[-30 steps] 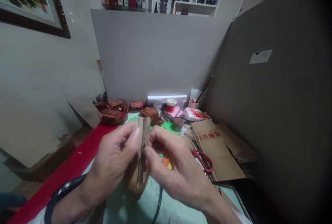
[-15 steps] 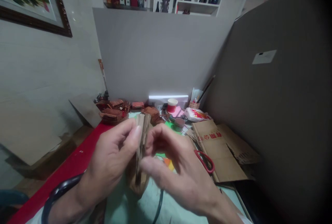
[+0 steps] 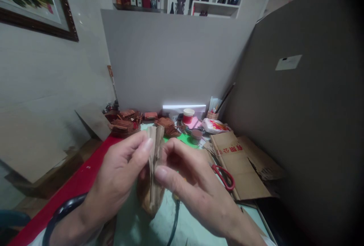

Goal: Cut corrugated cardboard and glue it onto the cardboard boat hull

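Both hands hold a folded brown cardboard piece (image 3: 152, 196) upright above the pale green mat (image 3: 187, 227). My left hand (image 3: 119, 177) pinches its left side, thumb and fingers closed near the top edge. My right hand (image 3: 193, 189) presses the right side, thumb against the fold and fingers curled behind. The piece's upper end pokes up between the fingertips. A dark bracelet circles my left wrist.
Red-handled scissors (image 3: 224, 175) lie right of my hands, beside flat cardboard sheets (image 3: 236, 162). Stacked reddish-brown model pieces (image 3: 123, 124) sit at the back left, with a red-and-white jar (image 3: 187, 115), a brush holder (image 3: 212, 114) and a small dish (image 3: 195, 134). Grey partitions enclose the desk.
My right hand shifted along the cardboard piece, thumb now pressing its fold again. The left hand kept its grip and the piece stayed upright.
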`<state>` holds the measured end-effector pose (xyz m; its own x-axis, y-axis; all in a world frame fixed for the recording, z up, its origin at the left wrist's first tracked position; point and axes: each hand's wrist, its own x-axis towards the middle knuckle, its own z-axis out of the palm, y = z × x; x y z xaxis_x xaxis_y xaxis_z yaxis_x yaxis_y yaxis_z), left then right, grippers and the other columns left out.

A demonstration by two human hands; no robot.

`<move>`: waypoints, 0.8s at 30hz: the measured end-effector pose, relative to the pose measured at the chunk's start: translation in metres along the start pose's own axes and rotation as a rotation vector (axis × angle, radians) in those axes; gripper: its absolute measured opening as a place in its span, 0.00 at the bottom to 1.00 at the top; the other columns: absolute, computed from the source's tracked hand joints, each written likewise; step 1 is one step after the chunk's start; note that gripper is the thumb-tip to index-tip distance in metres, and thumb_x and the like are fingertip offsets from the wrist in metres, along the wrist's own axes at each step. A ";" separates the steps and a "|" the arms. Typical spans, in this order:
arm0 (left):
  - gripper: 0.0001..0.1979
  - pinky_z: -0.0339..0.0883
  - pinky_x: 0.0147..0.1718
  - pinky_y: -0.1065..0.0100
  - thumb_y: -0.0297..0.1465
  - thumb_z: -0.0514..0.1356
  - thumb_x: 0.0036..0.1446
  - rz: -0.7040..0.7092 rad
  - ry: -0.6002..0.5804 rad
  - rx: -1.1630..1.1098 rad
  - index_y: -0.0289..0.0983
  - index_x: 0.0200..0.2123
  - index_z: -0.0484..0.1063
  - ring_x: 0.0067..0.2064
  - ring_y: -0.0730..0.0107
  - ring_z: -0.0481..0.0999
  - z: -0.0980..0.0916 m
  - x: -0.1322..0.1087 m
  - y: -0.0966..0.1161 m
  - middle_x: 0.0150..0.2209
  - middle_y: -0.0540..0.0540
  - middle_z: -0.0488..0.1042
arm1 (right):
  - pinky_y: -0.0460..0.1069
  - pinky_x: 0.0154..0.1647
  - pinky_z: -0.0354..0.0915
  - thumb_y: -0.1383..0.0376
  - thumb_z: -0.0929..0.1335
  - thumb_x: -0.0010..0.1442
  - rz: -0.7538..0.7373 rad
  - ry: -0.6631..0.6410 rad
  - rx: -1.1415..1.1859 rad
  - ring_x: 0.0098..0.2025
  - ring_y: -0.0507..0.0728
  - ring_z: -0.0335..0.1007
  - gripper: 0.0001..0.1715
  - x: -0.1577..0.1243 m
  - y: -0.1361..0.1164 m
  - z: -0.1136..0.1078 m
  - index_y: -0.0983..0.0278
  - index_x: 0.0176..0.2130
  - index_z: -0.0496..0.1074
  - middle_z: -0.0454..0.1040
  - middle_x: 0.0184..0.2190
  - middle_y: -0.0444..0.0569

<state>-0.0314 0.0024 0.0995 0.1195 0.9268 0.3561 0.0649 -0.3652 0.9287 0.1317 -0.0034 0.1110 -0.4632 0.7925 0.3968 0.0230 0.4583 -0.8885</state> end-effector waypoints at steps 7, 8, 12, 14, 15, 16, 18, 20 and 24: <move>0.16 0.54 0.20 0.73 0.43 0.54 0.64 0.001 0.014 0.009 0.41 0.27 0.64 0.23 0.75 0.58 0.000 -0.002 -0.009 0.23 0.55 0.59 | 0.46 0.28 0.56 0.69 0.62 0.64 -0.047 0.100 -0.252 0.28 0.50 0.60 0.11 -0.005 -0.003 0.007 0.61 0.28 0.59 0.62 0.25 0.40; 0.17 0.54 0.20 0.73 0.43 0.54 0.64 0.005 0.011 0.016 0.40 0.26 0.63 0.23 0.75 0.58 0.000 -0.003 -0.008 0.22 0.55 0.58 | 0.46 0.28 0.56 0.70 0.61 0.64 -0.084 0.114 -0.283 0.28 0.49 0.60 0.11 -0.005 -0.003 0.008 0.61 0.29 0.59 0.62 0.25 0.39; 0.17 0.57 0.21 0.73 0.41 0.56 0.63 0.042 -0.073 0.111 0.40 0.24 0.63 0.24 0.74 0.60 0.002 -0.008 0.003 0.23 0.54 0.60 | 0.45 0.28 0.55 0.72 0.62 0.64 -0.156 0.199 -0.366 0.28 0.48 0.58 0.12 -0.005 -0.003 0.009 0.61 0.29 0.58 0.62 0.26 0.38; 0.17 0.57 0.22 0.73 0.40 0.55 0.63 0.073 -0.093 0.169 0.40 0.23 0.64 0.24 0.74 0.61 0.004 -0.010 0.008 0.23 0.53 0.61 | 0.44 0.29 0.55 0.72 0.62 0.64 -0.179 0.218 -0.372 0.28 0.48 0.57 0.13 -0.005 -0.004 0.008 0.61 0.29 0.57 0.61 0.26 0.38; 0.18 0.57 0.22 0.73 0.40 0.54 0.64 0.071 -0.085 0.183 0.40 0.23 0.64 0.24 0.74 0.61 0.005 -0.011 0.009 0.23 0.53 0.61 | 0.43 0.29 0.55 0.72 0.62 0.64 -0.188 0.212 -0.355 0.28 0.47 0.57 0.13 -0.005 -0.004 0.008 0.61 0.28 0.56 0.60 0.25 0.37; 0.18 0.57 0.22 0.73 0.41 0.54 0.64 0.057 -0.075 0.185 0.40 0.23 0.64 0.24 0.73 0.61 0.006 -0.012 0.010 0.23 0.53 0.61 | 0.43 0.29 0.55 0.72 0.61 0.65 -0.195 0.207 -0.327 0.27 0.47 0.56 0.14 -0.005 -0.005 0.007 0.61 0.28 0.55 0.59 0.25 0.37; 0.19 0.57 0.23 0.72 0.42 0.54 0.63 0.019 -0.061 0.163 0.39 0.23 0.63 0.25 0.73 0.61 0.005 -0.014 0.008 0.23 0.52 0.61 | 0.42 0.28 0.55 0.73 0.61 0.65 -0.187 0.191 -0.256 0.27 0.47 0.55 0.15 -0.005 -0.006 0.008 0.61 0.27 0.54 0.58 0.24 0.37; 0.19 0.58 0.23 0.72 0.42 0.54 0.63 0.014 -0.070 0.115 0.39 0.23 0.64 0.25 0.73 0.62 0.003 -0.016 0.003 0.22 0.52 0.61 | 0.42 0.26 0.54 0.72 0.61 0.64 -0.166 0.164 -0.181 0.26 0.47 0.54 0.16 -0.005 -0.006 0.008 0.61 0.26 0.53 0.58 0.23 0.37; 0.16 0.59 0.22 0.74 0.38 0.55 0.64 0.030 -0.123 -0.051 0.39 0.24 0.67 0.25 0.74 0.63 0.000 -0.015 -0.006 0.22 0.52 0.63 | 0.44 0.25 0.53 0.70 0.61 0.63 -0.098 0.145 -0.116 0.25 0.48 0.53 0.16 -0.004 -0.007 0.007 0.61 0.26 0.53 0.56 0.23 0.38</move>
<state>-0.0339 -0.0088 0.0887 0.2415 0.8967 0.3709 0.0095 -0.3844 0.9231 0.1275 -0.0120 0.1139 -0.3357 0.7874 0.5169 0.0895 0.5730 -0.8147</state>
